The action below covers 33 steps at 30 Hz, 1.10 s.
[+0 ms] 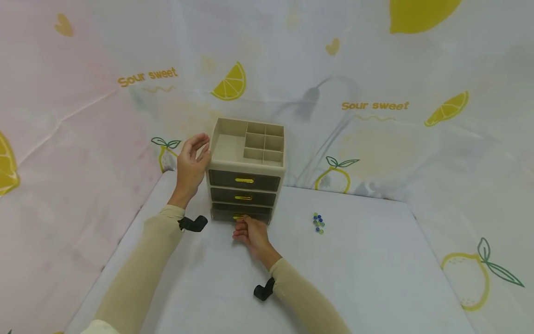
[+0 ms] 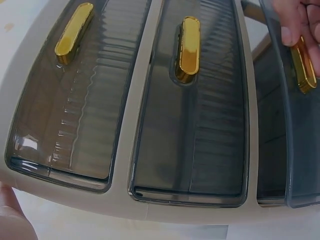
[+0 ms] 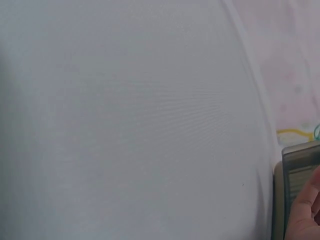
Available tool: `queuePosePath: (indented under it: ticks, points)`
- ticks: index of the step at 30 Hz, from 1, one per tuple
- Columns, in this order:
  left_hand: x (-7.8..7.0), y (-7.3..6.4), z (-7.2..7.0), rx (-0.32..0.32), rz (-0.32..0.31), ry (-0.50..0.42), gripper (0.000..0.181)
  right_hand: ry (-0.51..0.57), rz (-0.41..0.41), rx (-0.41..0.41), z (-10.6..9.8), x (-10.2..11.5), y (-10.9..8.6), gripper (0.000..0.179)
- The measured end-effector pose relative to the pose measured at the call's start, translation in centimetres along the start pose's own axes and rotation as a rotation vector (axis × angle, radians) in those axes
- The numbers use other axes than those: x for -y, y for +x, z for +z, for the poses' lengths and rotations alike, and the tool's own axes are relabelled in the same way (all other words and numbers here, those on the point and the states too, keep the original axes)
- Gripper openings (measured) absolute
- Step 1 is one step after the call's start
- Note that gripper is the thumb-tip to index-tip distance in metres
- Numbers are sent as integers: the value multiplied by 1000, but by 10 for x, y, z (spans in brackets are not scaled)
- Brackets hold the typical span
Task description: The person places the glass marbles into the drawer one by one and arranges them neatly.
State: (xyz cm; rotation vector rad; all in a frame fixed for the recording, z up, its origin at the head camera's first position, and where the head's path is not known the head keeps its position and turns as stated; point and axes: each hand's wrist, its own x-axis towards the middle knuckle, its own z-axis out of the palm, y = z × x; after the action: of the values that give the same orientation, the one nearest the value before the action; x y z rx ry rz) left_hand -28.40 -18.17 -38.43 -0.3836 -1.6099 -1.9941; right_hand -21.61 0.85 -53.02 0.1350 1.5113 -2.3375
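Observation:
A beige desktop drawer unit with a divided open top stands near the back wall. My left hand rests against its left side, fingers loosely bent and around nothing. In front, my right hand pinches the gold handle of the smoky clear bottom drawer. That drawer sits slightly out of the frame, as the gap in the left wrist view shows. The middle drawer and top drawer are closed. Only part of the right hand appears in the right wrist view.
Several blue and green glass marbles lie in a small group on the white tabletop, right of the drawer unit. Lemon-printed cloth hangs behind and at both sides of the table.

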Motion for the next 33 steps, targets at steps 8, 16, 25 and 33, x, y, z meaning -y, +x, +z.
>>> queuePosePath:
  ticks: [8, 16, 25, 33]
  points:
    - [-22, -5, 7, 6, -4, 2, 46, -13, 17, 18, 0, -2, -11, 36]
    - [-26, -6, 9, 14, -13, 15, 46, 2, 26, 11, -2, -9, -22, 36]
    - [-20, -6, 6, -11, -14, -7, 46, -9, 37, 13, -1, -19, -38, 36]
    - [-5, -2, 3, -8, -15, -23, 46, -4, 26, 10, -3, -25, -48, 37]
